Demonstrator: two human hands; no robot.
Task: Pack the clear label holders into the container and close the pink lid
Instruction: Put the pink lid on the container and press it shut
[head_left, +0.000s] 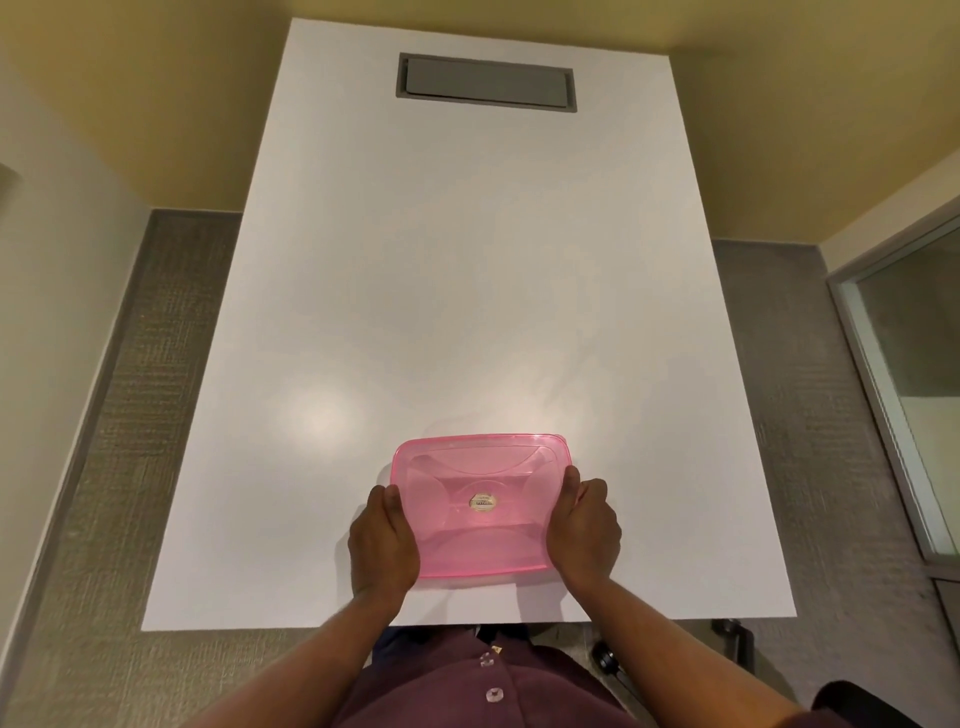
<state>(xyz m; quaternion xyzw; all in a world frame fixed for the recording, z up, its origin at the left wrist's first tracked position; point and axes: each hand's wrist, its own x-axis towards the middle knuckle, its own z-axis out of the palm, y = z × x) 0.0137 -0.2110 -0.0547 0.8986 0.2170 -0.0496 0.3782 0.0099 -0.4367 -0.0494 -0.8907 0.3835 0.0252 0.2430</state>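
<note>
Head view: translucent pink lid (480, 506) with central oval sticker, held at both ends by left grip (383, 540) and right grip (584, 527).

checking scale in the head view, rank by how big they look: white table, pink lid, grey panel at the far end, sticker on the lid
1. white table
2. pink lid
3. grey panel, though distance shrinks it, so it may really rival the lid
4. sticker

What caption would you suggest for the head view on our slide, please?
Left hand and right hand grip the sides of the pink lid on a white table.
</note>
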